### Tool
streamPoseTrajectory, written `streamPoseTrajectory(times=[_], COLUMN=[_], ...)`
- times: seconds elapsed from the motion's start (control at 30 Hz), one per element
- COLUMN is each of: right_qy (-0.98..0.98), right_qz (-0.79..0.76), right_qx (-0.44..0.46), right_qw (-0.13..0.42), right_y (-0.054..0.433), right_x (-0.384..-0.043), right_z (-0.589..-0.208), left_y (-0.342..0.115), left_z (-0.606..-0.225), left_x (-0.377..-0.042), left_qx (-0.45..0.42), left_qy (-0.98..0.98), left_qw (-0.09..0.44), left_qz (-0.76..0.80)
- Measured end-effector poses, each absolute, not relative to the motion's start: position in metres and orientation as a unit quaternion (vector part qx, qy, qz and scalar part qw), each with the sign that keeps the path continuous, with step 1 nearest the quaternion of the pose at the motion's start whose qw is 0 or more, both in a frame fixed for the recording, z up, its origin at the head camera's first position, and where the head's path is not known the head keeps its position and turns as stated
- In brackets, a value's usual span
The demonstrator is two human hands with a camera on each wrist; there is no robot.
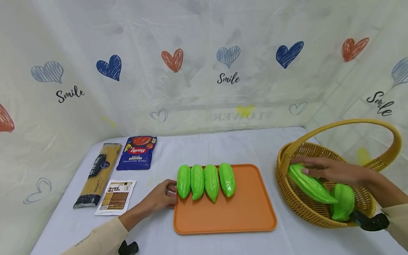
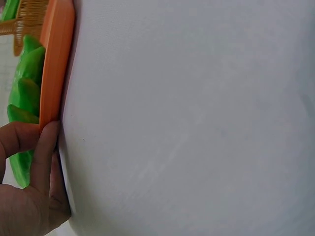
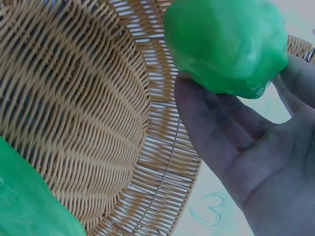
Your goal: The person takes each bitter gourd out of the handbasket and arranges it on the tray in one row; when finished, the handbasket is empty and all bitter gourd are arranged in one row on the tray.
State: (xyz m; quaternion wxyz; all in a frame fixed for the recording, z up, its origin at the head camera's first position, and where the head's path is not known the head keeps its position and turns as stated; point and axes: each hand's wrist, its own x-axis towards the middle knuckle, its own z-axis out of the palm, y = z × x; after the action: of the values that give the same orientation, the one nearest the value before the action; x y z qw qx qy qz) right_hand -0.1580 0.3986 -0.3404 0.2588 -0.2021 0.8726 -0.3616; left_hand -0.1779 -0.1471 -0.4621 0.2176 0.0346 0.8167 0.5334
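My left hand [image 1: 161, 195] pinches the left rim of an orange tray [image 1: 223, 217]. Several bright green, ridged bitter melons [image 1: 197, 182] lie side by side along the tray's far side, tips towards me. Over at the right, my right hand [image 1: 334, 171] holds another bitter melon [image 1: 307, 184] inside a wicker basket [image 1: 287, 202], tilted near the basket's left wall. In the right wrist view, thumb and fingers [image 3: 206, 118] lie round this held melon [image 3: 226, 44]. One more bitter melon [image 1: 343, 202] rests in the basket, close to the held one's lower end.
On the left of the white-covered table lie a spaghetti pack [image 1: 98, 173], a blue Barilla pouch [image 1: 137, 154] and a white-and-brown packet [image 1: 115, 197]. The basket's tall handle [image 1: 350, 122] arches over its opening. A curtain printed with hearts [image 1: 172, 60] hangs behind.
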Motion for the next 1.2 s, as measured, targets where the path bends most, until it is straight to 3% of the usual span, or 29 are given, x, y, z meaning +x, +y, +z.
streamPoseTrajectory(times=[0.37,1.2], right_qy=[0.831,0.875], right_qz=[-0.435,-0.389], right_qx=[-0.168,-0.142], right_qw=[0.304,0.25], right_y=[0.401,0.401], right_x=[-0.152,-0.129], right_z=[-0.337,-0.336], left_y=[-0.147,-0.147], left_z=[-0.463,-0.464], left_x=[-0.18,-0.179], left_qx=[0.029,0.031], left_qy=[0.813,0.82], left_qw=[0.221,0.215], left_qz=[0.538,0.53])
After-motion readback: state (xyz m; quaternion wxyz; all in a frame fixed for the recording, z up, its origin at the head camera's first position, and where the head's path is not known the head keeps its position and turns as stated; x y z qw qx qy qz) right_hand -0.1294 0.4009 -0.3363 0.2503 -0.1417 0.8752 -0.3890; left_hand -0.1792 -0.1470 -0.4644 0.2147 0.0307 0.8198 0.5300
